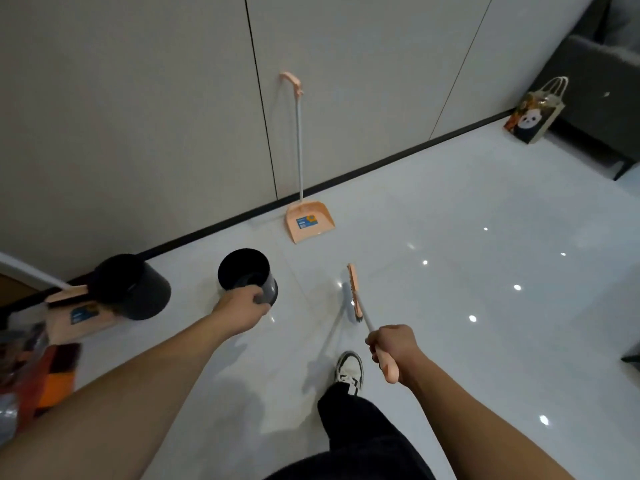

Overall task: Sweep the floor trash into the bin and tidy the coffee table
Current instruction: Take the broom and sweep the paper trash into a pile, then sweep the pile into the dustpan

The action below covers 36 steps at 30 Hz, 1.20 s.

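A glossy white tiled floor (450,306) fills most of the view and mirrors small ceiling lights. Behind it stands a run of pale grey flat cabinet doors (138,116) with a black skirting strip along their foot. At the far right a dark grey upholstered sofa (595,98) meets the wall.

Against the cabinets leans a peach plastic dustpan with a long grey pole (309,220), its mouth on the floor and a blue label inside. At the left, by the skirting, a second black round bin (133,287) sits tilted against another peach dustpan and brush set (74,308). Blurred orange and dark clutter (31,368) crowds the left edge.

The black round plastic bin (246,275) stands in open floor near the middle, its mouth towards the camera. The left hand (240,308) grips its near rim, fingers curled over the edge.

A paper gift bag with a panda print and rope handles (535,116) stands beside the sofa.

The peach broom with dark bristles (355,294) rests its head on the floor just right of the bin, apart from it. The right hand (391,344) is closed round its peach handle. A black-and-white sneaker (349,372) steps between the arms.
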{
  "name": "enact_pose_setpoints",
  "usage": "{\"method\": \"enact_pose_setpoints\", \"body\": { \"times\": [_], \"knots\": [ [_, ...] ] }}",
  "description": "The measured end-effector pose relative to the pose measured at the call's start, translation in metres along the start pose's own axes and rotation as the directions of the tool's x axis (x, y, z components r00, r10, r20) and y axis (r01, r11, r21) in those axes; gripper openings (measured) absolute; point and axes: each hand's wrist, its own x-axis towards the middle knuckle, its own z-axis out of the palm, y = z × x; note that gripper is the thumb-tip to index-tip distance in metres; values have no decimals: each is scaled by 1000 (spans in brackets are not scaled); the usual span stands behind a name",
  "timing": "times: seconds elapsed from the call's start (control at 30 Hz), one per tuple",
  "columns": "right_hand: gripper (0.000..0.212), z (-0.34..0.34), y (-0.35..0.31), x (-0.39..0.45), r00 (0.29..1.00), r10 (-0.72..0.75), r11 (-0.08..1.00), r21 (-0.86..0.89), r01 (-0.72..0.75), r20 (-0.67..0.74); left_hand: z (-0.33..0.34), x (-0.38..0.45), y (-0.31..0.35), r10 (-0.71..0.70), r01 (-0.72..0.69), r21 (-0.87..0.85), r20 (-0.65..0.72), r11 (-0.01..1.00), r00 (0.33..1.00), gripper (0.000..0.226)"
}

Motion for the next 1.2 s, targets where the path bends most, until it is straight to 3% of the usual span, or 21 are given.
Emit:
{"method": "enact_pose_setpoints", "body": {
  "times": [0.27,0.63,0.83,0.97,1.07,1.2],
  "knots": [
    [6,-43,-171,106,997,36,998,-56,-32,68,-94,137,122,31,-23,85,-96,996,995,47],
    [4,8,-340,258,996,87,996,9,-87,13,-197,375,210,101,-90,79,-136,993,986,48],
    [5,33,-428,316,980,188,981,56,-184,-64,-296,521,255,178,-132,234,-187,963,966,52],
    [6,38,-464,335,959,270,954,157,-254,-89,-339,595,291,395,-242,429,-312,870,864,55],
    [5,40,-468,343,929,359,920,202,-337,-86,-343,633,312,525,-358,527,-207,771,825,64],
    [9,38,-461,355,890,447,883,204,-422,-92,-335,673,314,481,-331,705,-16,627,876,56]
  ]
}}
